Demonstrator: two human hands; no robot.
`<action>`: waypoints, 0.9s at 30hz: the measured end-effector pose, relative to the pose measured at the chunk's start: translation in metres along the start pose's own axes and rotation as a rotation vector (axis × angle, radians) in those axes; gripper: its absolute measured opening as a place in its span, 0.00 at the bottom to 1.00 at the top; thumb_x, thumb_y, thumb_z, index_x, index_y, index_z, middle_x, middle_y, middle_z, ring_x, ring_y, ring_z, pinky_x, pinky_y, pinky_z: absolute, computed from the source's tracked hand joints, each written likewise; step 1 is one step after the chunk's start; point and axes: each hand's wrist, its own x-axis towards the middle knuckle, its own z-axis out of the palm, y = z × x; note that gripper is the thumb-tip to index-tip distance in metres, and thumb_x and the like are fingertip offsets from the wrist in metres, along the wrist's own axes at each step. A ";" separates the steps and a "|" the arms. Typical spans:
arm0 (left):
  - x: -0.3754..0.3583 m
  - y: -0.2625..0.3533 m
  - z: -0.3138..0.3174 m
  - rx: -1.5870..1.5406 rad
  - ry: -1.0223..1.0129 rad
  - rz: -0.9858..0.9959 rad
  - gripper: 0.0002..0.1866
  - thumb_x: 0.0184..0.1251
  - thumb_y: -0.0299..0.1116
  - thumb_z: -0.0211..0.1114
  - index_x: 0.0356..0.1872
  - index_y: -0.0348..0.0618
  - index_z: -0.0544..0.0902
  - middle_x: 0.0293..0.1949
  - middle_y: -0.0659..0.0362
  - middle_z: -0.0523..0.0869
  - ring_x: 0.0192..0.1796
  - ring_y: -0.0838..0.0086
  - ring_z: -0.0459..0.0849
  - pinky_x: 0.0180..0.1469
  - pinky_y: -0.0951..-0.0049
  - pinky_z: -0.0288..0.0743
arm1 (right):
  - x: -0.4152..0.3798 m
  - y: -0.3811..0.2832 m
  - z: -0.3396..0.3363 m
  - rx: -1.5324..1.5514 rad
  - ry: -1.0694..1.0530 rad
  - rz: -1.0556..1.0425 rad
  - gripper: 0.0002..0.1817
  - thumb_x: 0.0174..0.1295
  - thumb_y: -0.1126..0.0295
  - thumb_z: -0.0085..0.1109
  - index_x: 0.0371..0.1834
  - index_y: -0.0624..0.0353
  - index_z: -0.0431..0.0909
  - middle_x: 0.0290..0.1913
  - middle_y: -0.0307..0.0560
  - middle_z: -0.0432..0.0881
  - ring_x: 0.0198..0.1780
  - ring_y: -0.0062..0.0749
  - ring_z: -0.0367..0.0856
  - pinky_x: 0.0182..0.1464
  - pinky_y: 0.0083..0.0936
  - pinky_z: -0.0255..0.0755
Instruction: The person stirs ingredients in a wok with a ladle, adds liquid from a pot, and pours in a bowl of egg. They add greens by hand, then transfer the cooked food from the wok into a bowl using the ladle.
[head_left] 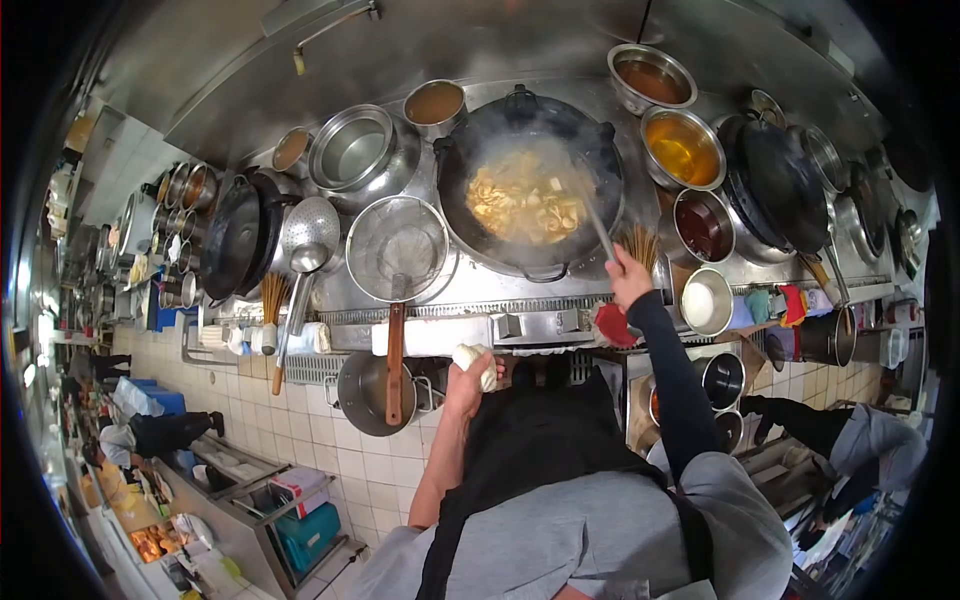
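A large black wok point(462, 215) sits on the stove in front of me, with steaming pale yellow food point(525, 200) in it. My right hand point(628, 280) grips the handle of a long metal cooking utensil point(598, 222) that reaches into the wok; steam and food hide its end. Close to my waist, my left hand point(472, 382) is closed around a folded white cloth point(478, 366), below the stove's front edge. A wire-mesh strainer point(398, 248) with a wooden handle lies left of the wok, its handle pointing towards me.
Bowls of red-brown liquid point(655, 80), amber liquid point(683, 148) and dark sauce point(704, 225) stand right of the wok. A steel pot point(352, 150), perforated skimmer point(310, 228) and bamboo brush point(272, 300) are at left. Another person point(880, 450) is at right.
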 end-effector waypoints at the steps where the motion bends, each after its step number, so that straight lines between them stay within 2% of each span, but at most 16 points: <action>1: -0.002 -0.002 0.001 -0.008 0.019 0.029 0.10 0.74 0.31 0.64 0.46 0.33 0.81 0.35 0.54 0.87 0.35 0.72 0.86 0.37 0.71 0.81 | 0.012 0.029 0.015 -0.143 0.187 -0.340 0.27 0.73 0.62 0.56 0.74 0.57 0.68 0.41 0.57 0.87 0.32 0.45 0.85 0.36 0.38 0.79; 2: 0.000 -0.005 0.000 0.002 0.036 0.038 0.09 0.74 0.31 0.64 0.46 0.34 0.81 0.35 0.54 0.87 0.35 0.73 0.86 0.37 0.71 0.80 | 0.021 0.019 0.017 -0.143 0.138 -0.213 0.28 0.73 0.61 0.55 0.74 0.59 0.68 0.37 0.57 0.85 0.27 0.42 0.82 0.30 0.35 0.77; 4: 0.009 -0.009 0.000 0.027 0.066 0.057 0.08 0.74 0.30 0.64 0.45 0.34 0.81 0.33 0.55 0.86 0.33 0.74 0.85 0.36 0.71 0.80 | 0.029 -0.015 0.025 0.091 -0.051 0.140 0.28 0.73 0.62 0.55 0.74 0.60 0.67 0.37 0.57 0.85 0.29 0.43 0.83 0.32 0.36 0.78; 7: 0.021 -0.005 0.014 0.091 0.110 0.144 0.11 0.75 0.36 0.64 0.43 0.36 0.80 0.30 0.56 0.85 0.28 0.73 0.83 0.29 0.73 0.76 | 0.017 -0.081 0.025 0.281 -0.287 0.467 0.28 0.74 0.62 0.55 0.74 0.61 0.68 0.34 0.56 0.84 0.25 0.40 0.81 0.29 0.36 0.75; 8: 0.022 -0.001 0.021 0.063 0.130 0.130 0.11 0.76 0.36 0.63 0.42 0.37 0.80 0.29 0.56 0.84 0.26 0.73 0.82 0.28 0.73 0.75 | 0.010 -0.077 0.034 0.311 -0.309 0.405 0.28 0.74 0.62 0.56 0.74 0.60 0.68 0.29 0.52 0.81 0.17 0.34 0.74 0.22 0.34 0.70; 10: 0.024 0.008 0.032 0.005 0.174 0.106 0.11 0.76 0.37 0.63 0.39 0.38 0.79 0.27 0.56 0.83 0.23 0.74 0.80 0.24 0.74 0.72 | -0.001 -0.067 0.031 0.271 -0.360 0.291 0.28 0.74 0.62 0.56 0.75 0.58 0.68 0.25 0.48 0.78 0.14 0.30 0.69 0.18 0.32 0.66; 12: 0.027 0.014 0.040 -0.005 0.192 0.150 0.12 0.76 0.39 0.62 0.38 0.39 0.79 0.26 0.57 0.83 0.21 0.74 0.78 0.22 0.75 0.69 | -0.007 -0.071 -0.001 0.303 -0.480 0.243 0.28 0.73 0.63 0.57 0.76 0.55 0.68 0.23 0.45 0.77 0.13 0.27 0.66 0.17 0.31 0.65; 13: 0.028 0.018 0.043 -0.010 0.204 0.173 0.12 0.77 0.39 0.62 0.38 0.40 0.79 0.25 0.57 0.83 0.20 0.74 0.77 0.21 0.75 0.68 | -0.006 -0.076 -0.026 0.329 -0.552 0.367 0.27 0.73 0.64 0.58 0.74 0.56 0.69 0.26 0.48 0.80 0.15 0.28 0.69 0.20 0.32 0.68; 15: 0.034 0.028 0.045 0.002 0.178 0.129 0.15 0.78 0.44 0.60 0.38 0.41 0.79 0.26 0.57 0.83 0.21 0.74 0.77 0.20 0.76 0.66 | -0.006 -0.066 -0.057 0.281 -0.524 0.371 0.27 0.73 0.62 0.58 0.74 0.55 0.69 0.26 0.47 0.79 0.14 0.30 0.70 0.19 0.33 0.68; 17: 0.041 0.031 0.049 -0.036 0.109 0.019 0.19 0.80 0.49 0.57 0.39 0.42 0.79 0.26 0.57 0.83 0.22 0.75 0.77 0.20 0.77 0.64 | 0.034 0.022 -0.022 0.015 0.018 -0.386 0.28 0.74 0.62 0.57 0.76 0.53 0.68 0.23 0.45 0.77 0.12 0.28 0.67 0.15 0.31 0.64; 19: 0.062 0.036 0.055 -0.118 -0.010 -0.143 0.24 0.81 0.56 0.53 0.39 0.43 0.79 0.27 0.57 0.82 0.23 0.75 0.77 0.19 0.78 0.61 | 0.059 0.048 -0.004 -0.025 0.174 -0.471 0.28 0.75 0.62 0.55 0.77 0.51 0.66 0.21 0.41 0.72 0.11 0.26 0.64 0.13 0.29 0.61; 20: 0.078 0.033 0.060 -0.108 -0.061 -0.207 0.28 0.80 0.62 0.47 0.39 0.46 0.77 0.28 0.58 0.82 0.25 0.73 0.79 0.20 0.77 0.62 | 0.064 0.027 -0.002 0.068 0.049 -0.188 0.28 0.75 0.62 0.54 0.78 0.49 0.65 0.19 0.38 0.69 0.11 0.25 0.63 0.12 0.28 0.61; 22: 0.108 0.024 0.081 -0.133 -0.047 -0.233 0.26 0.80 0.62 0.49 0.40 0.48 0.76 0.26 0.59 0.80 0.24 0.70 0.79 0.19 0.77 0.63 | 0.056 -0.034 -0.005 0.394 -0.195 0.396 0.28 0.76 0.61 0.54 0.78 0.49 0.64 0.17 0.35 0.67 0.11 0.24 0.62 0.12 0.29 0.60; 23: 0.120 0.021 0.094 -0.145 -0.040 -0.246 0.26 0.79 0.63 0.49 0.41 0.49 0.76 0.26 0.59 0.79 0.24 0.69 0.79 0.19 0.77 0.63 | 0.060 -0.036 0.008 0.372 -0.229 0.382 0.28 0.76 0.60 0.55 0.77 0.49 0.65 0.18 0.34 0.66 0.11 0.21 0.62 0.11 0.27 0.58; 25: 0.141 0.018 0.116 -0.080 -0.016 -0.311 0.26 0.80 0.64 0.46 0.39 0.50 0.74 0.25 0.60 0.78 0.22 0.68 0.78 0.18 0.75 0.64 | 0.057 -0.030 0.026 0.167 -0.270 0.130 0.28 0.74 0.60 0.56 0.76 0.51 0.67 0.25 0.45 0.77 0.19 0.36 0.74 0.21 0.34 0.69; 27: 0.157 0.015 0.130 -0.104 0.020 -0.338 0.18 0.75 0.54 0.58 0.39 0.50 0.74 0.25 0.59 0.78 0.21 0.67 0.78 0.16 0.74 0.64 | 0.049 -0.005 0.044 0.036 -0.202 -0.240 0.28 0.73 0.61 0.57 0.75 0.53 0.68 0.34 0.56 0.85 0.29 0.50 0.83 0.33 0.39 0.77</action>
